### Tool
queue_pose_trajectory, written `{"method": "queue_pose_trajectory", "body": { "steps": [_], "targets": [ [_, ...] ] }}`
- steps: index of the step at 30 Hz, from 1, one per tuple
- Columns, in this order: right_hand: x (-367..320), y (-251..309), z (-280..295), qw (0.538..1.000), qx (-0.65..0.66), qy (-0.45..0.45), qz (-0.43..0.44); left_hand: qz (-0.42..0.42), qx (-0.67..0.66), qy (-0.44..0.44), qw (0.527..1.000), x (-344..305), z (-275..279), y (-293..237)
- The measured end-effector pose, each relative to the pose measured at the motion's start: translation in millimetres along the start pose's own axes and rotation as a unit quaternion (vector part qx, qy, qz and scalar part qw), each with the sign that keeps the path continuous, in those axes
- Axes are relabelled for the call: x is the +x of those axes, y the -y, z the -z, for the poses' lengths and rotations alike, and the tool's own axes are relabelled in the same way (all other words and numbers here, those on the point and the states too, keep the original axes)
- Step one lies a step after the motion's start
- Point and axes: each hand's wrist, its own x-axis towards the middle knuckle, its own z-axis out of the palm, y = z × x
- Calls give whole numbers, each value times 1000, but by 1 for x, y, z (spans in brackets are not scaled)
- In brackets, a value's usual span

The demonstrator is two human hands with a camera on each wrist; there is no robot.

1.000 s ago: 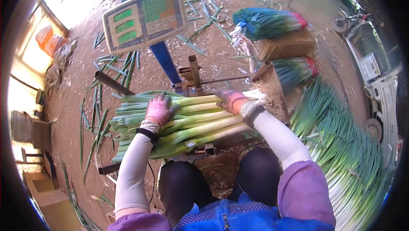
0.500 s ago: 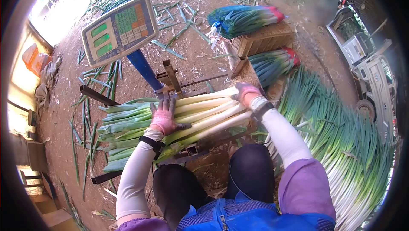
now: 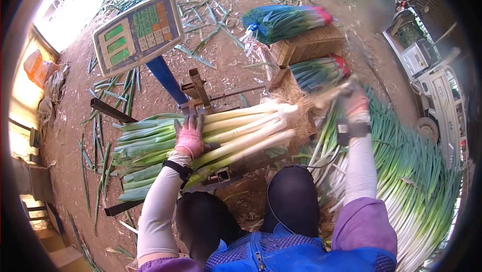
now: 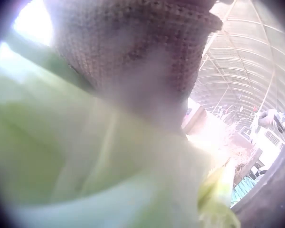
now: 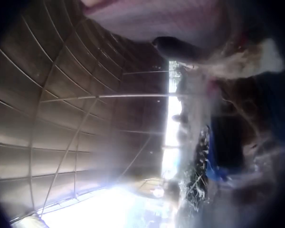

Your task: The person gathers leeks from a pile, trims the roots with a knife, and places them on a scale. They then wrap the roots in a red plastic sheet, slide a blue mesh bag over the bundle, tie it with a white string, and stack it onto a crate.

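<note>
A layer of large green onions (image 3: 246, 129) lies across a metal frame, green leaves to the left, white stalks and roots to the right. My left hand (image 3: 190, 139), in a pink glove with dark fingertips, rests on them with its fingers extended. In the left wrist view the glove (image 4: 137, 52) is close above blurred green leaves (image 4: 61, 152). My right hand (image 3: 355, 102) is raised beyond the root ends, blurred by motion. It grips a pale tan strip (image 3: 329, 96) that points left; I cannot tell its kind. The right wrist view shows its pale end (image 5: 256, 59).
A scale display (image 3: 138, 33) stands on a blue post (image 3: 168, 79) behind the frame. Dry root trimmings (image 3: 296, 99) fill a box at the root ends. Netted onion bundles (image 3: 286, 23) lie by a crate (image 3: 306, 46). A large onion pile (image 3: 401, 186) spreads at right, near a white vehicle (image 3: 442, 101).
My right hand has left the white ends of the onions and swung right, now with a pale strip. My left hand stays on the onions, its fingers more spread than a second ago.
</note>
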Motion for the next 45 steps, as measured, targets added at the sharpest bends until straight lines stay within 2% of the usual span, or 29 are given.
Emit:
{"method": "queue_pose_trajectory", "body": {
  "steps": [1,3,4,6,7,9,10,11,12,14,16,17,20,21,24,25,28,29,30,32,34,35,37,39,42,43,44,45],
  "targets": [
    [20,-14,39,987,-114,5,110,2,-2,1,1000,-1,0,0],
    [36,-13,87,982,-100,5,161,2,-2,3,1000,-2,2,-2],
    [12,23,75,969,241,-44,-39,0,-9,-5,1000,-1,2,-2],
    [-28,67,39,998,46,46,-19,-4,-24,-19,1000,-1,0,0],
    [-48,79,14,995,-51,91,-10,-9,-31,-18,999,1,1,2],
    [-98,86,-60,976,-147,147,-70,-15,-46,-13,999,4,4,7],
    [-125,91,-93,866,-438,234,55,-17,-54,-10,998,4,4,7],
    [-118,48,-102,838,-383,377,93,-20,-39,-13,999,2,6,6],
    [-136,23,-118,831,-351,426,77,-23,-42,-14,999,2,8,7],
    [-160,16,-165,706,-494,492,128,-27,-48,-12,998,0,9,8],
    [-160,-12,-204,599,-601,523,78,-32,-65,0,997,0,10,8],
    [-154,-40,-210,581,-624,520,47,-33,-72,5,997,0,12,11],
    [-152,-48,-213,465,-701,531,102,-47,-69,53,995,0,19,17],
    [-147,-65,-212,423,-731,523,116,-45,-82,78,993,3,23,20],
    [-136,-75,-214,345,-730,565,173,-45,-111,114,986,12,26,25],
    [-137,-62,-220,328,-751,559,126,-43,-129,122,983,14,27,25],
    [-124,-100,-221,341,-740,552,176,-54,-139,133,980,11,32,27],
    [-120,-101,-216,317,-756,545,177,-58,-137,138,979,9,34,29],
    [-131,-57,-211,319,-767,523,191,-62,-137,144,978,7,35,32],
    [-115,-51,-193,334,-789,492,155,-65,-105,159,980,0,40,31],
    [-117,-29,-189,342,-782,500,145,-63,-46,175,982,-8,46,21],
    [-117,-22,-186,348,-779,503,139,-69,-35,146,986,-8,34,23],
    [-91,-23,-176,500,-678,532,85,-62,-19,126,990,-13,30,18],
    [-86,-3,-176,660,-597,457,2,-53,-16,109,993,-15,26,17],
    [-90,-4,-184,715,-574,394,64,-47,-20,89,995,-16,23,14],
    [-95,-26,-192,684,-628,356,106,-50,-24,83,995,-16,21,14],
    [-84,-54,-199,654,-642,399,36,-52,-28,77,995,-16,18,16],
    [-93,-60,-204,629,-668,397,37,-52,-30,72,996,-16,16,18]
  ]
}}
